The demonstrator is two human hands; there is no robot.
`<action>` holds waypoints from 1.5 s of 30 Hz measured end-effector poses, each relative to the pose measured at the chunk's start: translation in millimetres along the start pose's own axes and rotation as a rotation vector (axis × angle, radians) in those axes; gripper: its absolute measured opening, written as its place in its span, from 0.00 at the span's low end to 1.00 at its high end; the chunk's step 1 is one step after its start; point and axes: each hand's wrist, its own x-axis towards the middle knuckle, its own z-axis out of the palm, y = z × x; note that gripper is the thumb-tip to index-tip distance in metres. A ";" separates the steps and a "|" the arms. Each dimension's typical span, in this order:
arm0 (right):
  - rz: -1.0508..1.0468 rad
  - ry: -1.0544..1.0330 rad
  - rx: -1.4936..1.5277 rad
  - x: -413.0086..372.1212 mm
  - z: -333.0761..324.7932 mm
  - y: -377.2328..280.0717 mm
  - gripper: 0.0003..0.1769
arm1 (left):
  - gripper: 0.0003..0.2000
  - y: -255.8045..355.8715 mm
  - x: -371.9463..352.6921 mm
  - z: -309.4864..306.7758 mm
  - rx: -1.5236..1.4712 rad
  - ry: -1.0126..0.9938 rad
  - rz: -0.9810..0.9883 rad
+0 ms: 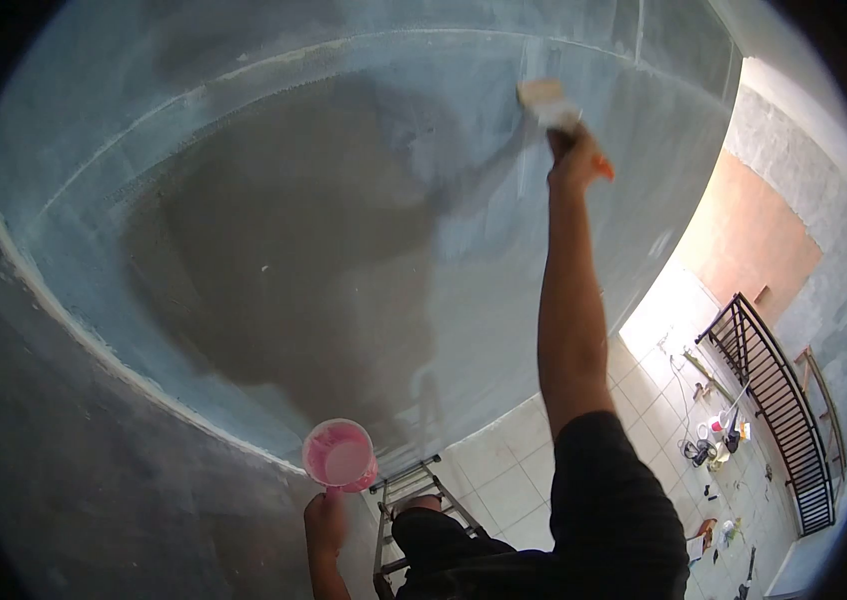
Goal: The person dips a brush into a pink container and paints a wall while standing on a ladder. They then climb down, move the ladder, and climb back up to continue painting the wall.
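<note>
Black sleeve (609, 500) fills the foreground, and above it the bare arm is at full stretch. The right hand (576, 160) is clamped round the orange handle of a wide brush (549, 102), whose bristles are pressed to the grey wall (294, 230) high up, just right of the big darker patch. Down low, the left hand (326, 522) grips a pink cup (341, 455) from below; it is held level with pale pink liquid inside, just beside the top of the ladder (414, 490). Far beneath lies the tiled floor (504, 470), with pots and clutter (714, 435) near a black railing (784, 400). To do this pass well, I'd say: long overlapping strokes worked back into the darker edge, light pressure at that reach, cup kept upright — and weight centred on the ladder, not leaning after the brush.
</note>
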 end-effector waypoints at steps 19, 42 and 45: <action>-0.127 0.074 -0.314 7.9 59.5 -46.9 0.13 | 0.12 -12.3 7.2 -5.7 0.042 0.020 -0.047; -0.133 0.158 -0.141 -0.3 91.5 -45.2 0.11 | 0.11 -17.4 -2.6 -14.1 0.018 0.042 -0.037; -0.055 0.007 -0.007 -1.2 41.2 -13.5 0.12 | 0.11 -13.1 -3.1 -13.6 0.013 0.061 -0.032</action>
